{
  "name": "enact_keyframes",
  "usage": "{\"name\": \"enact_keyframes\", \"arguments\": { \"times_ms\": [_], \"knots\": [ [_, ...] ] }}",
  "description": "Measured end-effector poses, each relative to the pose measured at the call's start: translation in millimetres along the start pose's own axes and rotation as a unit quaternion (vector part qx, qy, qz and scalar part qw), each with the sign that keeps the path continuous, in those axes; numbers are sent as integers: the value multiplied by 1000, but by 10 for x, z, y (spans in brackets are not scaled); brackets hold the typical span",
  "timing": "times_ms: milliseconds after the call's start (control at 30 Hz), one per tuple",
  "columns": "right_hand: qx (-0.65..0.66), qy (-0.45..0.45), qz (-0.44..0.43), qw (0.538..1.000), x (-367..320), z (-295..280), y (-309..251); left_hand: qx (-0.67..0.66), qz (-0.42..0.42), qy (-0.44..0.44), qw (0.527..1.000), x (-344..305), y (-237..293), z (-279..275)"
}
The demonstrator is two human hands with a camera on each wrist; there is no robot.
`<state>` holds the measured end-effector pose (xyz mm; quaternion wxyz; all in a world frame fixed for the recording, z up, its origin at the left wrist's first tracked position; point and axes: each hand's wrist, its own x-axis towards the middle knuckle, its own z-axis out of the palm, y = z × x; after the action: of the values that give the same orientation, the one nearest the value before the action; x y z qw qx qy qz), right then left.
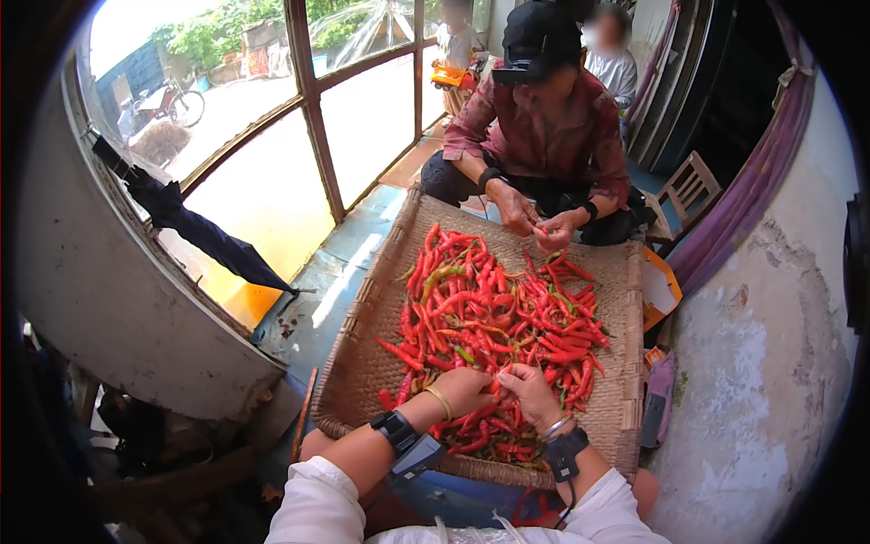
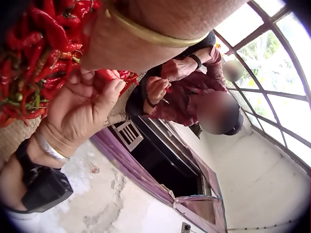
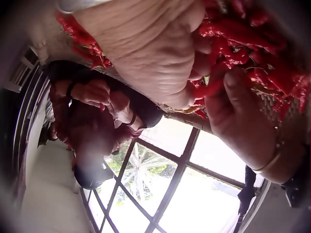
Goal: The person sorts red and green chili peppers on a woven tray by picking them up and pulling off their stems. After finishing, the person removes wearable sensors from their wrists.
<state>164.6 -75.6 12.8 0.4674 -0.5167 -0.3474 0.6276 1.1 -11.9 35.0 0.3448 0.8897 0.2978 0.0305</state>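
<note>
A heap of red chillies [image 1: 494,308] lies on a large woven tray [image 1: 355,367] in front of me. At its near edge my left hand [image 1: 464,388], with a gold bangle, and my right hand [image 1: 527,392], with a silver bracelet, meet fingertip to fingertip. Both pinch the same red chilli [image 3: 214,87] just above the heap. In the right wrist view my right hand [image 3: 146,48] has curled fingers, and my left hand [image 3: 238,111] presses its thumb to the chilli. In the left wrist view my right hand [image 2: 80,111] is beside the chillies [image 2: 34,48].
A second person [image 1: 544,136] sits at the tray's far end, working a chilli with both hands. A folded dark umbrella [image 1: 195,227] leans by the window [image 1: 313,100] on the left. A small wooden chair [image 1: 689,186] and an orange box [image 1: 662,286] stand by the right wall.
</note>
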Motion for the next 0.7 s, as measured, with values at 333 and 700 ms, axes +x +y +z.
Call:
{"name": "enact_keyframes", "arguments": {
  "times_ms": [333, 700],
  "knots": [
    [333, 117, -129, 927, 26, -491, -199, 96, -48, 3, 994, -9, -48, 26],
    [63, 78, -11, 995, 73, -308, 34, 243, -84, 11, 966, -27, -198, 122]
  ]
}}
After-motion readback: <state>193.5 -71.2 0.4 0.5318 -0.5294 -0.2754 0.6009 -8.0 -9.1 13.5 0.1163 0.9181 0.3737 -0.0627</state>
